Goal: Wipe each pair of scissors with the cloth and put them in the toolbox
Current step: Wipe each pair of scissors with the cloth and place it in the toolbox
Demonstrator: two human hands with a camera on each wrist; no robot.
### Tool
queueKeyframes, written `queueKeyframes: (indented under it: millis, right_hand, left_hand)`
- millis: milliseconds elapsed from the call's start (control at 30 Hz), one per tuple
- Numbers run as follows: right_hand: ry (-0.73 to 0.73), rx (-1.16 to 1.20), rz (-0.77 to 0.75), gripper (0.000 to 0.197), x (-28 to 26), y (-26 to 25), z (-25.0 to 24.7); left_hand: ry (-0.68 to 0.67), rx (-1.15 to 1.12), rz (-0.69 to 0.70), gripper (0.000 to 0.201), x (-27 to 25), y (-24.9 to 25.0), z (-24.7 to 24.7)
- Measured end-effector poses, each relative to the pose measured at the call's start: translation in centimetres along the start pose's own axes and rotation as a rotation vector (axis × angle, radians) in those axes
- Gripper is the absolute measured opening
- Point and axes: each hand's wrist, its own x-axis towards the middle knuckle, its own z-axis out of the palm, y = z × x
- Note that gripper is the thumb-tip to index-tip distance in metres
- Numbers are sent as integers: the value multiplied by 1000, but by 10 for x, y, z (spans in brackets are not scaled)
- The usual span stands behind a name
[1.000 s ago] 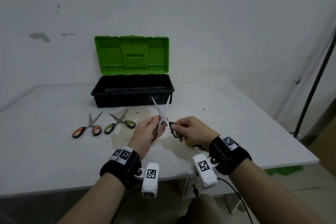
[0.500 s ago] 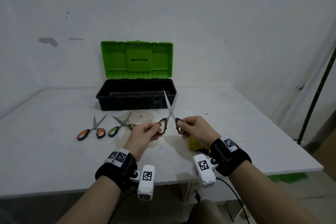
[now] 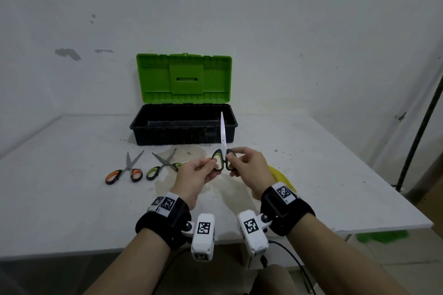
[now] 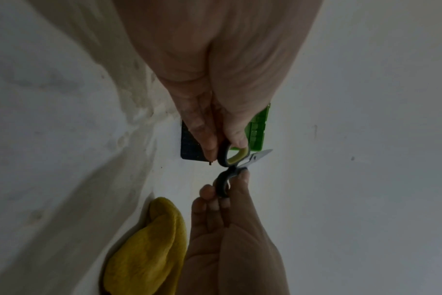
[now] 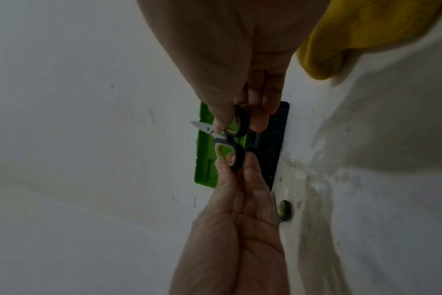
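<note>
Upright, closed black-and-yellow scissors [image 3: 222,151], left hand [image 3: 195,175], right hand [image 3: 249,170] pinching handles

- The scissors [image 3: 223,151] I hold have shiny, smooth metal blades and black and yellow-green plastic handles.
- The toolbox [image 3: 184,127] has a dull black plastic bottom and a bright green plastic lid with ridges.
- The yellow cloth [image 4: 149,249] near the toolbox looks soft and fuzzy.
- The table [image 3: 72,199] under the toolbox is white, matt and stained.
- Two more scissors in front of the toolbox, orange-handled [image 3: 124,172] and green-handled [image 3: 164,165], have duller grey metal blades.
</note>
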Motion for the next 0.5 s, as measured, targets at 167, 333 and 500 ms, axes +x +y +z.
queueKeyframes:
  millis: [167, 333, 500]
  right_hand:
    - [116, -309, -163, 34, 10, -10, 12]
    - [175, -418, -180, 34, 42, -14, 26]
    - [170, -490, -206, 32, 77, -42, 29]
  left_hand:
    - [-40, 16, 30, 16, 13, 20, 0]
    - [-54, 86, 90, 9, 37, 40, 2]
    - [-66, 190, 165, 8, 72, 62, -2]
